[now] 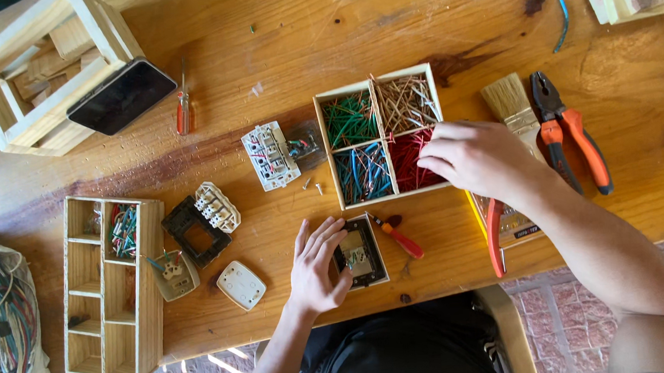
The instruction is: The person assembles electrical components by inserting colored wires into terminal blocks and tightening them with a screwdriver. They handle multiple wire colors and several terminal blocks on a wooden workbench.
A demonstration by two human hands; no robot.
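My left hand [315, 266] lies flat on the wooden table, its fingers touching the left side of a small black-framed switch module [361, 254]. My right hand [475, 157] reaches into a four-part wooden box [375, 75], with its fingers in the compartment of red wire pieces [407, 163]. The other compartments hold green [349, 118], brown [404, 101] and blue [362, 173] wire pieces. A small red-handled screwdriver [398, 238] lies just right of the module.
Red-handled pliers [571, 137], a paint brush [513, 105] and cutters [495, 234] lie at the right. Switch parts [270, 154], a black frame [195, 232] and a white cover [241, 285] lie mid-left. A wooden divider tray [154, 297], a crate with a phone [120, 96] and a wire bundle [1, 322] are left.
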